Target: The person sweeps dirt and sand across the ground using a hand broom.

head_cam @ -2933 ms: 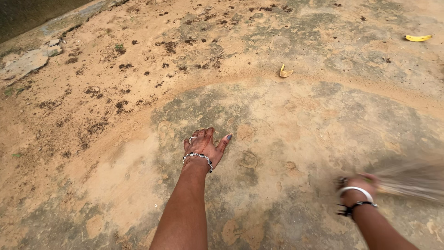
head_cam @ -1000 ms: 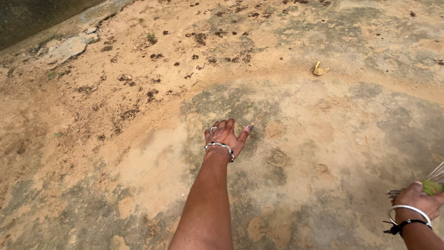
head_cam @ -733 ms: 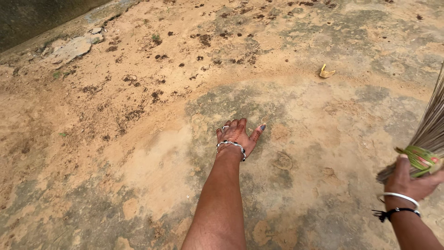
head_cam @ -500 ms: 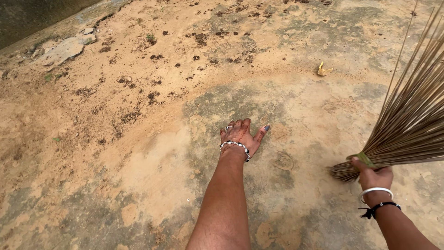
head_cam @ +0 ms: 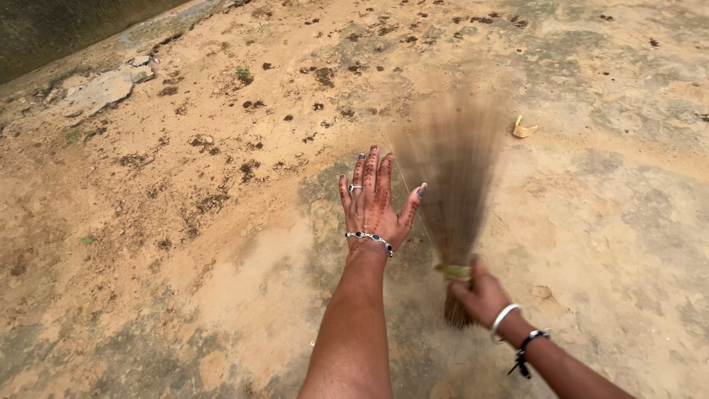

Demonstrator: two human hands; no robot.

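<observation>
- The right hand (head_cam: 480, 295) is closed in a fist around the bound end of a brown broom of thin dry sticks (head_cam: 452, 185), just below a green band tied round the bundle.
- The broom's bristles fan out up and away from the fist, blurred, over the sandy ground, just right of the left hand.
- A white bangle (head_cam: 504, 319) and a black cord sit on the right wrist.
- The left hand (head_cam: 375, 203) is empty, palm down, fingers spread and stretched forward above the ground; whether it touches the soil cannot be told.
- It wears a ring and a beaded silver bracelet (head_cam: 371, 239).
- The orange-brown earthen ground (head_cam: 185, 244) carries scattered dark clumps.
- A curled yellow dry leaf (head_cam: 523, 129) lies beyond the bristles, apart from them.
- A flat grey stone (head_cam: 103, 87) lies far left near a dark wall.
</observation>
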